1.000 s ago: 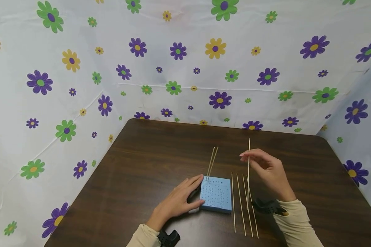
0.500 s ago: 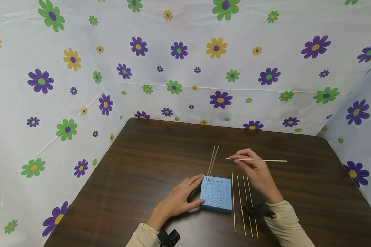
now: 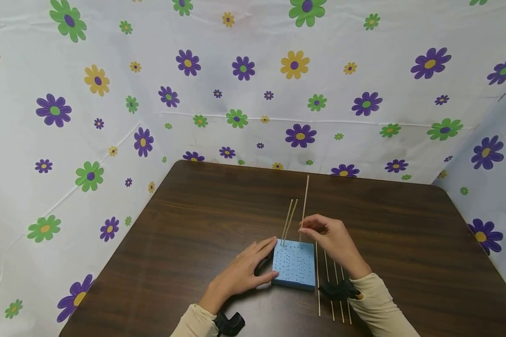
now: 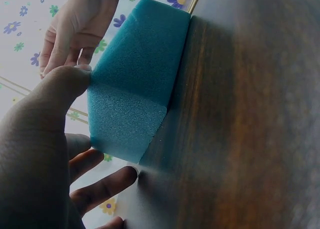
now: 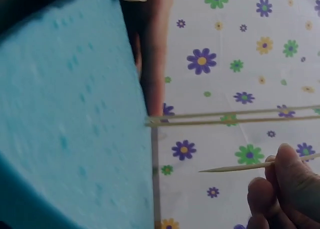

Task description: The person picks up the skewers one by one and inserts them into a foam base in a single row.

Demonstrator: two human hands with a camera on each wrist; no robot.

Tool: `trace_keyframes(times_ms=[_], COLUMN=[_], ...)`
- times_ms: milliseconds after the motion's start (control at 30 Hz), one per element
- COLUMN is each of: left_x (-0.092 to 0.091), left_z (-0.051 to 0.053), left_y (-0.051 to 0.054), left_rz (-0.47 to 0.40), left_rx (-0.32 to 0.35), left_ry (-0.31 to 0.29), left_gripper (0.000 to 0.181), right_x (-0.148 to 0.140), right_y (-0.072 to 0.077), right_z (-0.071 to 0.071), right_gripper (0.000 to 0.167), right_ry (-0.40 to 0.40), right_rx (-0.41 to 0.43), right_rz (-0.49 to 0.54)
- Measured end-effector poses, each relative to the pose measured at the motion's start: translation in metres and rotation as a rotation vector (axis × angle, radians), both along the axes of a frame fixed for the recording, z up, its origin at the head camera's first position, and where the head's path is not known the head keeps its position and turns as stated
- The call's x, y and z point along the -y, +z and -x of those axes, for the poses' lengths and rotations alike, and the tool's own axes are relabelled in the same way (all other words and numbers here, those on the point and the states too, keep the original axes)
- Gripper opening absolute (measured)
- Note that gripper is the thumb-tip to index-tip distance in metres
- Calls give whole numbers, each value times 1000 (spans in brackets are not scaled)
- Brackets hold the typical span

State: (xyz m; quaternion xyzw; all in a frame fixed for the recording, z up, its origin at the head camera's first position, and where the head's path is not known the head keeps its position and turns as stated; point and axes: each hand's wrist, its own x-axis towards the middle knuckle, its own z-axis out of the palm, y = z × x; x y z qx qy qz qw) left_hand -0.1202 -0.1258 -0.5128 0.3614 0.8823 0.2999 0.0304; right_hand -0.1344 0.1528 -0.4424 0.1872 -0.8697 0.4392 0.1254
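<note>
A light-blue foam block (image 3: 294,266), its top dotted with small holes, lies on the table. My left hand (image 3: 241,274) holds its left side, thumb at the near corner and fingers toward the far corner. Two thin wooden skewers (image 3: 286,223) stand in the block near its far left corner, leaning slightly. Between thumb and fingertips my right hand (image 3: 336,243) pinches another wooden skewer (image 5: 240,167), nearly upright over the block's far edge. Its pointed end sits a little apart from the foam in the right wrist view.
Several loose skewers (image 3: 318,285) lie side by side just right of the block, partly under the right forearm. The dark wooden table (image 3: 202,215) ends at a white flower-printed cloth (image 3: 253,93) behind and at the sides.
My right hand has moved left from above the loose skewers to the block, turning its skewer through level to point down. The left hand and the block have stayed put.
</note>
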Motion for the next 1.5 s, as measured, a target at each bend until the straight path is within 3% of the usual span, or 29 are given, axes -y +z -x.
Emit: trace_keyframes(times_ms=[333, 867, 1500], left_x=[0, -1, 1], left_z=[-1, 0, -1], left_y=[1, 2, 2], left_rz=[-10, 10, -7], left_rx=[9, 6, -1], left_ry=[-3, -2, -12], left_gripper=[80, 81, 80], right_x=[9, 17, 24], right_y=[-7, -10, -14], right_z=[-1, -2, -2], right_gripper=[6, 6, 4], right_ry=[49, 75, 72], right_rx=[42, 143, 74], right_rz=[48, 7, -30])
